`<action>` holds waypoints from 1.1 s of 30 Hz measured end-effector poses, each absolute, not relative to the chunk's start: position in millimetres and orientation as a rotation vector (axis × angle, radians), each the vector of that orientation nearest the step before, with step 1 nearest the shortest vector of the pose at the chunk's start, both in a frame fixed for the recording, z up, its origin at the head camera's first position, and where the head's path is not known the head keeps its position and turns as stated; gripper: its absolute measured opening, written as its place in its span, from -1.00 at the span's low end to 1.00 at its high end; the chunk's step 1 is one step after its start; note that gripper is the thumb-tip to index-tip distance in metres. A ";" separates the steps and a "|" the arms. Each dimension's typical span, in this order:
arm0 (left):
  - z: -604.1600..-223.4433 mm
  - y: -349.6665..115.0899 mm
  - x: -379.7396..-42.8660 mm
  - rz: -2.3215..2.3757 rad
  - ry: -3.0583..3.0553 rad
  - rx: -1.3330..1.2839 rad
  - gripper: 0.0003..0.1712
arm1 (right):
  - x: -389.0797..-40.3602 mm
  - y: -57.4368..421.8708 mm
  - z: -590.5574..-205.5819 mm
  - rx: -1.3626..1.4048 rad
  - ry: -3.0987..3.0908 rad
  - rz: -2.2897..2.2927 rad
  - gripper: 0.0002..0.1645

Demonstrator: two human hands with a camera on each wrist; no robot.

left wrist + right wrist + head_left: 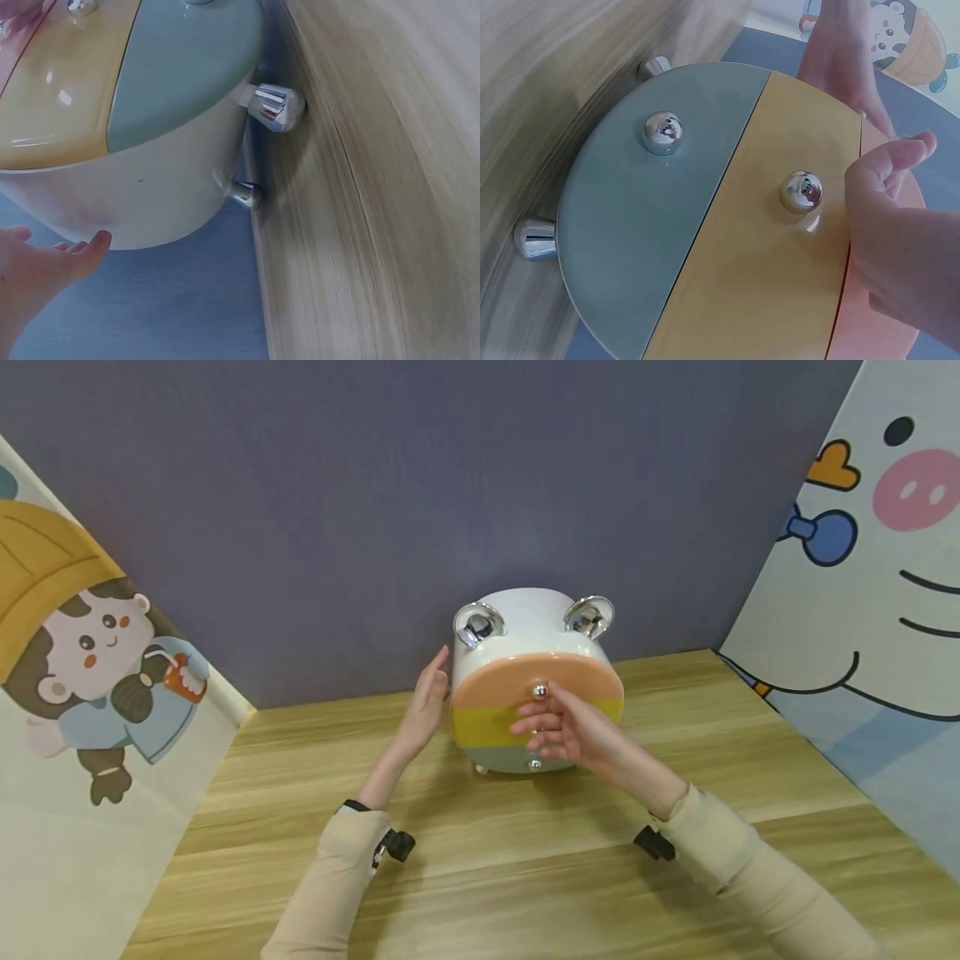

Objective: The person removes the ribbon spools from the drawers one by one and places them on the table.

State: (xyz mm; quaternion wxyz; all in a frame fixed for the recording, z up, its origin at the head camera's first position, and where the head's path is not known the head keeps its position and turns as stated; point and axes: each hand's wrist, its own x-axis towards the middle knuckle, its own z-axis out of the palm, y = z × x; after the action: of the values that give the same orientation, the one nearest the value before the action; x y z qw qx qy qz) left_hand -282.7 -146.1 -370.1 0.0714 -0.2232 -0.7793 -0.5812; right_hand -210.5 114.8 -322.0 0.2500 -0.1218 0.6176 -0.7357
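Cabinet [517,670] beside left hand [423,712] (behind right hand [577,732])

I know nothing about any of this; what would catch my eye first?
Probably the round-fronted striped cabinet, topped by two silvery ears, standing mid-view near the dark wall. Next, the person's right hand before its front and left hand by its side. Then the big cartoons: a pig-snouted face at right, a capped figure at left.

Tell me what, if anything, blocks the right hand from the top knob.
Nothing visible does: the right hand is in front of the striped box, its thumb right beside the top knob. The left hand is at the box's side.
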 end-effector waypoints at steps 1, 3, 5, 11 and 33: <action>-370.6 -145.6 -284.4 -1.743 -2.346 -0.667 0.13 | -210.8 114.7 -322.1 -0.335 1.680 -2.004 -0.33; -371.4 -145.0 -288.0 -1.737 -2.350 -0.659 0.13 | -211.3 114.4 -321.9 -0.338 1.679 -2.004 -0.33; -371.9 -145.0 -290.8 -1.743 -2.348 -0.650 0.12 | -211.3 113.7 -321.4 -0.338 1.674 -2.004 -0.33; -369.5 -144.3 -296.3 -1.770 -2.366 -0.629 0.00 | -211.4 112.2 -321.7 -0.334 1.647 -2.025 -0.36; -369.7 -140.2 -304.2 -1.757 -2.386 -0.621 -0.33 | -209.6 102.1 -321.7 -0.185 1.445 -2.226 -0.47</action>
State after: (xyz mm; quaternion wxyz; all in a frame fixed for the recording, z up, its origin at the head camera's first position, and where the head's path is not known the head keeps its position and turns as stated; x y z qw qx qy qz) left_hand -304.2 -140.2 -369.7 0.0571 -0.2047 -0.7867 -0.5795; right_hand -209.6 102.1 -321.7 0.2382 -0.0675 0.5274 -0.8127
